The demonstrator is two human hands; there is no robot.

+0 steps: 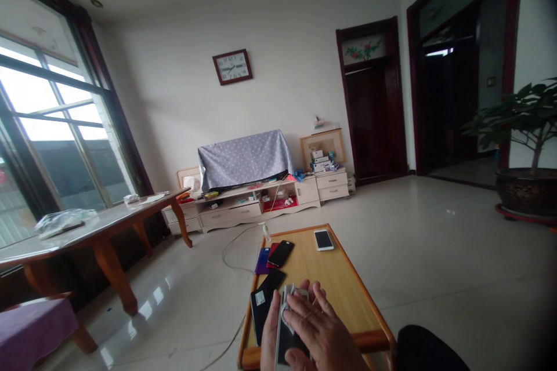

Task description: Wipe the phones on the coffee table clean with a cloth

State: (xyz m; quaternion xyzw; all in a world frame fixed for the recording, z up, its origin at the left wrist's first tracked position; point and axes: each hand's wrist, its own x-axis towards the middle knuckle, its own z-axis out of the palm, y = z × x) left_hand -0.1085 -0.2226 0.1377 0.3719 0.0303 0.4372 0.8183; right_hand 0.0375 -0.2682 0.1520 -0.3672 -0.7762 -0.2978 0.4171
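Note:
Low over the near end of the small wooden table, my left hand is wrapped round a smartphone with a dark screen and a pale edge. My right hand lies over the phone, its fingers pressing a small white cloth against the screen. Part of the phone is hidden under that hand. Just left of my hands is a black device with a white label. Farther up lie a black phone, a red one partly under it, and a blue-purple one. A white phone rests at the far right.
A clear pump bottle stands at the wooden table's far left corner. A cable runs along the floor on the left. A longer table is by the window, a low cabinet against the wall, a potted plant at right.

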